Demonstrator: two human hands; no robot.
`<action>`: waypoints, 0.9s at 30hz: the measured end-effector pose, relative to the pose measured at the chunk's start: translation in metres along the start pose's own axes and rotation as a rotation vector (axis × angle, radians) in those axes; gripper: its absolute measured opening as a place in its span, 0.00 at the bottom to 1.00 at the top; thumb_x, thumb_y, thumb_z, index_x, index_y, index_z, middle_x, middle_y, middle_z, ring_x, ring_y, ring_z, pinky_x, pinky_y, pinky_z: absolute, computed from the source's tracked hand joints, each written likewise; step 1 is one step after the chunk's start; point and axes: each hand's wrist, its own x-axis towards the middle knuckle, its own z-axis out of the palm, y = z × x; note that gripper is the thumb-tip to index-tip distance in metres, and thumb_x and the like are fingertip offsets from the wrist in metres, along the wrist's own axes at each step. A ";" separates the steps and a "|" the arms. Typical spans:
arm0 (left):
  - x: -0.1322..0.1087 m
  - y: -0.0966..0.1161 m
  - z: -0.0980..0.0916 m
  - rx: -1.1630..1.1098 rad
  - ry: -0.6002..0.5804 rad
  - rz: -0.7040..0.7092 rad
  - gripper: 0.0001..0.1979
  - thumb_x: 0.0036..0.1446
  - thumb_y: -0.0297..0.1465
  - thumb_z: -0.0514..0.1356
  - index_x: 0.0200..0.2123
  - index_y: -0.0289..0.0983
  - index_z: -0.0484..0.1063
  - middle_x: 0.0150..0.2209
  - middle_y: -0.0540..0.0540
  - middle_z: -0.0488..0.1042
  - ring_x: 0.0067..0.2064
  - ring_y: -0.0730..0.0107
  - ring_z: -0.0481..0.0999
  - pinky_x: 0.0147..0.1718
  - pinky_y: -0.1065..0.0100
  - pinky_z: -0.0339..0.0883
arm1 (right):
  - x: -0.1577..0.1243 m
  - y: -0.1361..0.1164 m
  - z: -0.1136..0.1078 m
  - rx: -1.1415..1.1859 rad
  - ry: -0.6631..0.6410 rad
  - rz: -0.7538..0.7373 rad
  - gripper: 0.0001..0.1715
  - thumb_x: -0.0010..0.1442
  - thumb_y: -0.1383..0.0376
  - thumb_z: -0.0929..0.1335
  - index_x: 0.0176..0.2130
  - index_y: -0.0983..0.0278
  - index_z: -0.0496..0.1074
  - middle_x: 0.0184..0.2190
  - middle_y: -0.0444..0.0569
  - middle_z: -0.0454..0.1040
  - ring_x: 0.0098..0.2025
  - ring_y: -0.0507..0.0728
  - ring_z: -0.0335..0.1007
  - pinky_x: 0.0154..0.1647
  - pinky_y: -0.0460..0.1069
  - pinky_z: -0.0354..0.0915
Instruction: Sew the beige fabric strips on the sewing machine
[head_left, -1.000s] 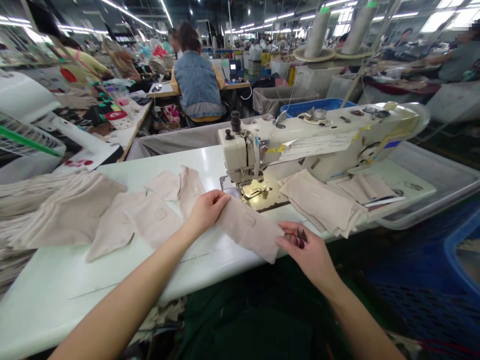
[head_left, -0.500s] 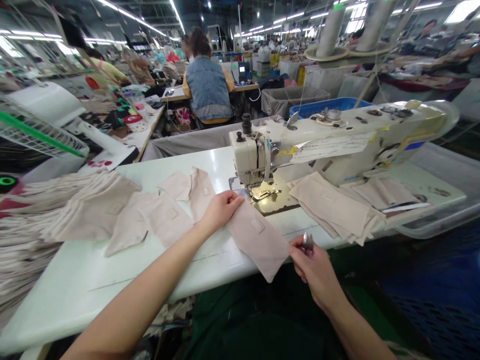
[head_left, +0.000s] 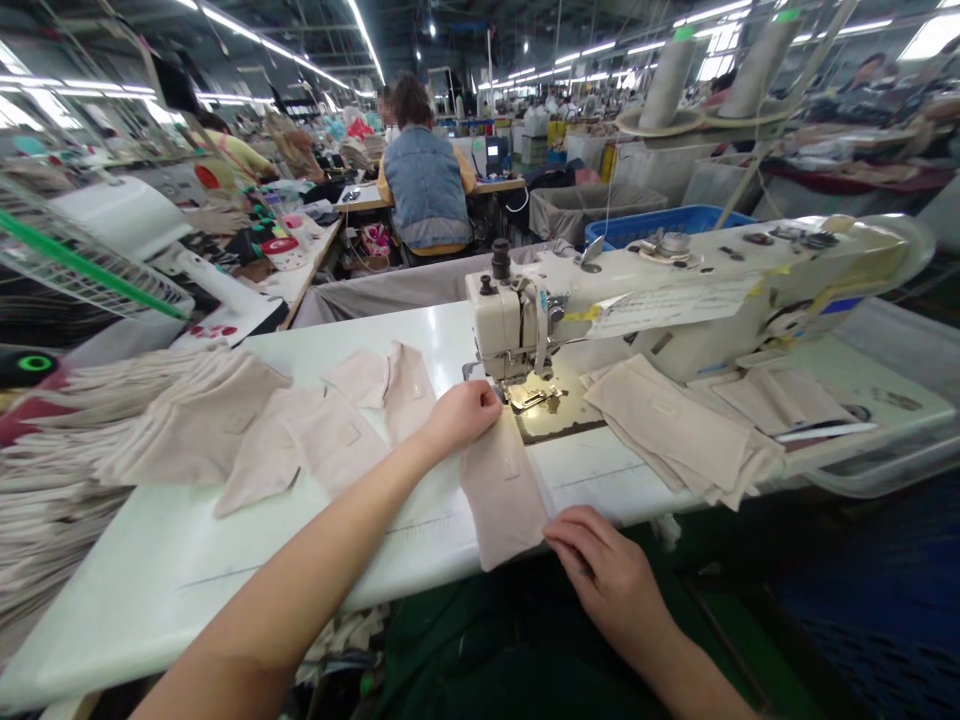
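Note:
A beige fabric piece point(head_left: 499, 505) with a small rectangular patch hangs slightly over the table's front edge. My left hand point(head_left: 465, 412) pinches its upper end, close beside the needle area of the sewing machine point(head_left: 504, 318). At the lower right corner, the fingertips of my right hand point(head_left: 604, 562) are closed on the fabric. The metal snips seen earlier in that hand cannot be made out now. To the right of the brass-coloured needle plate point(head_left: 564, 418) lies a stack of similar beige pieces point(head_left: 667, 415).
More beige pieces point(head_left: 345, 435) lie spread on the white table point(head_left: 405, 545) left of my arm, beside a tall fabric pile point(head_left: 180, 420). A white lamp point(head_left: 127, 225) stands at left. Thread cones point(head_left: 667, 85) rise behind the machine. A person in a denim vest point(head_left: 427, 185) sits ahead.
The fabric piece has swung so that its lower end points more toward me. My right hand has moved left and down with its corner, and the snips have gone out of sight.

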 end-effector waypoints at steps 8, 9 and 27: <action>0.011 -0.005 0.004 -0.016 0.032 -0.080 0.07 0.53 0.32 0.58 0.24 0.38 0.69 0.26 0.48 0.74 0.28 0.67 0.70 0.27 0.69 0.55 | 0.009 0.006 0.003 -0.145 -0.050 -0.053 0.09 0.67 0.73 0.62 0.42 0.63 0.69 0.38 0.51 0.73 0.38 0.55 0.73 0.39 0.48 0.67; 0.012 -0.007 0.005 -0.018 0.030 -0.080 0.07 0.53 0.32 0.58 0.24 0.38 0.69 0.26 0.48 0.74 0.28 0.67 0.70 0.27 0.69 0.55 | 0.011 0.004 0.002 -0.165 -0.070 -0.056 0.10 0.67 0.73 0.61 0.41 0.63 0.69 0.38 0.51 0.73 0.37 0.56 0.72 0.38 0.48 0.66; 0.016 -0.007 0.007 -0.006 0.039 -0.112 0.07 0.52 0.32 0.57 0.23 0.38 0.70 0.25 0.48 0.74 0.28 0.67 0.69 0.27 0.69 0.54 | 0.019 -0.003 -0.003 -0.321 -0.149 -0.095 0.15 0.63 0.77 0.58 0.41 0.65 0.68 0.37 0.51 0.74 0.35 0.56 0.71 0.33 0.48 0.62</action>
